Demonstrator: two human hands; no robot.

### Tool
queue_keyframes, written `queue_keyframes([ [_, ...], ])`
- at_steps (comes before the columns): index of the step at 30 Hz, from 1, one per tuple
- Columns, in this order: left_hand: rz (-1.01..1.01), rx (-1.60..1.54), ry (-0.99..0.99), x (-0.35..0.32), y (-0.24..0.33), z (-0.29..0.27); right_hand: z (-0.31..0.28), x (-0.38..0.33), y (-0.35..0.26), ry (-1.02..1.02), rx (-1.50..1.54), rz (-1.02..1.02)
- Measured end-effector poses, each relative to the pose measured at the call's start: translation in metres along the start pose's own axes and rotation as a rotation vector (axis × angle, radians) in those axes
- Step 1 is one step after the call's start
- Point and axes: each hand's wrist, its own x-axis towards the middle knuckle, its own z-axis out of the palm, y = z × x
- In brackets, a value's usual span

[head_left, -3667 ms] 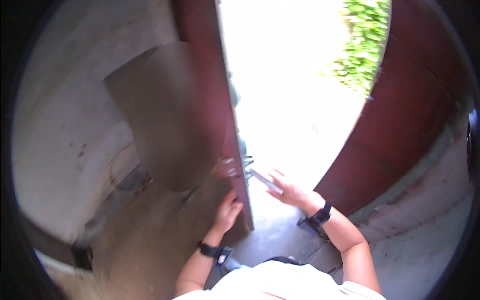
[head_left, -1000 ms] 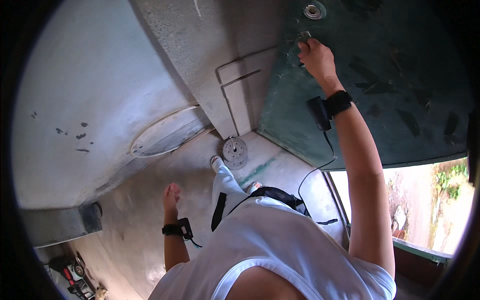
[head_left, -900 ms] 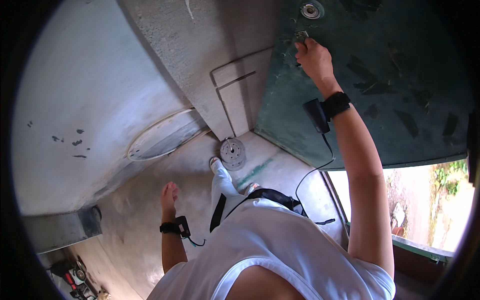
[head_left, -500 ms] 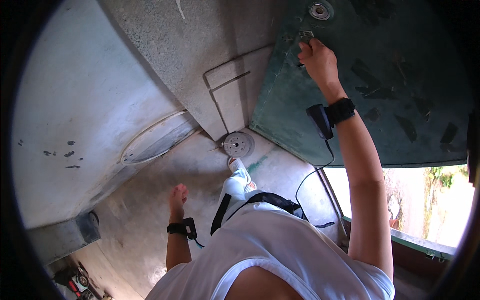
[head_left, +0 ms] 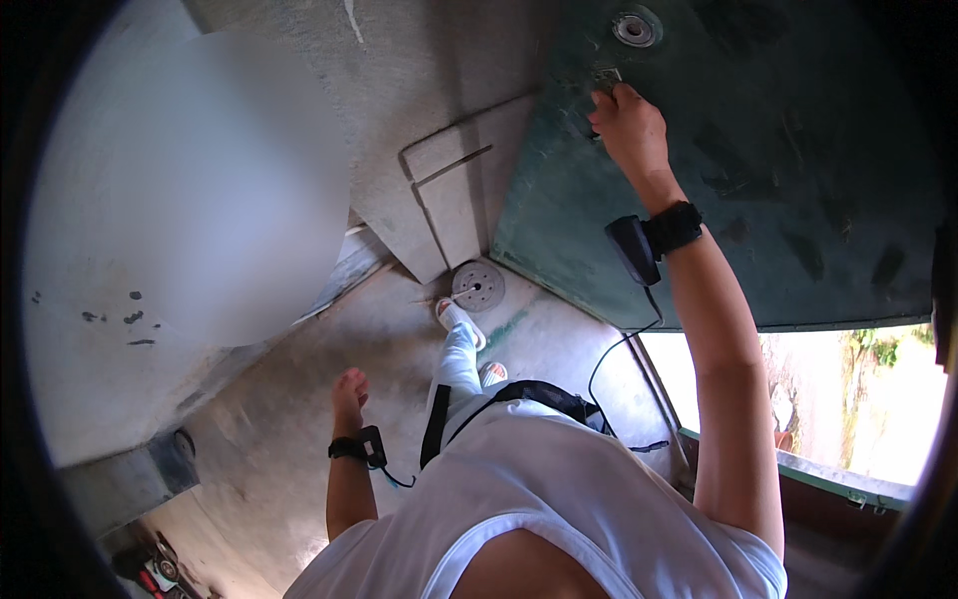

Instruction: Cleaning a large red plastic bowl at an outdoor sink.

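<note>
Held the right hand (head_left: pixel 633 132), the nearer, with the metal latch (head_left: pixel 611 75) on the green door (head_left: pixel 559 215) just beyond curled fingers, grasp impossible to tell, and the left hand (head_left: pixel 348 395) well apart, loosely uncurled.

- Right hand (head_left: pixel 631 128) raised, fingers curled on a small metal latch (head_left: pixel 607 76) of the dark green door (head_left: pixel 798 190).
- Round metal lock cylinder (head_left: pixel 636 29) just above the latch.
- Left hand (head_left: pixel 348 391) empty, held loosely over the concrete floor (head_left: pixel 269 454).
- Black strapped device on each wrist, cables trailing.
- Grey perforated disc (head_left: pixel 479 287) on floor in the corner, near a sandalled foot (head_left: pixel 459 321).
- Bright opening (head_left: pixel 808 389) at right, below the door's edge.
</note>
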Motion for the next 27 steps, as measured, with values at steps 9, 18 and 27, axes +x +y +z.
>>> queue_keyframes([
  [9, -0.078, -0.011, -0.033, 0.005, -0.016, 0.014, 0.001, 0.007, 0.004, 0.001, -0.08, 0.01],
  [18, -0.085, -0.072, 0.035, -0.024, -0.024, -0.031, -0.012, 0.007, 0.013, -0.083, -0.233, 0.027],
  [27, -0.143, -0.368, 0.33, -0.059, -0.152, -0.193, -0.003, -0.046, -0.106, -0.001, -0.383, -0.124],
])
